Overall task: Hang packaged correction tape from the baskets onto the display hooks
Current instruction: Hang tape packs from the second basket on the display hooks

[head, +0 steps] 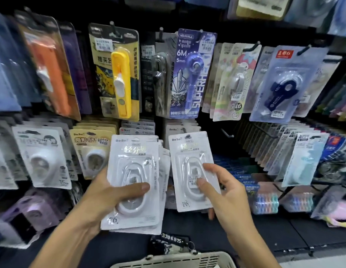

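Observation:
My left hand (114,192) grips a stack of white correction tape packs (135,171), thumb across the front blister. My right hand (220,190) pinches a single white correction tape pack (189,161), which is up against a display hook (187,135) at the front of a row of like packs. The pack's hang hole sits at the hook. A bare hook (227,133) sticks out just to the right.
Hooks full of other stationery packs cover the black display wall, such as a yellow tool pack (120,74) and a blue correction tape pack (284,88). A pale basket (187,260) sits below my hands. Colourful tape packs (264,202) lie on the lower shelf at right.

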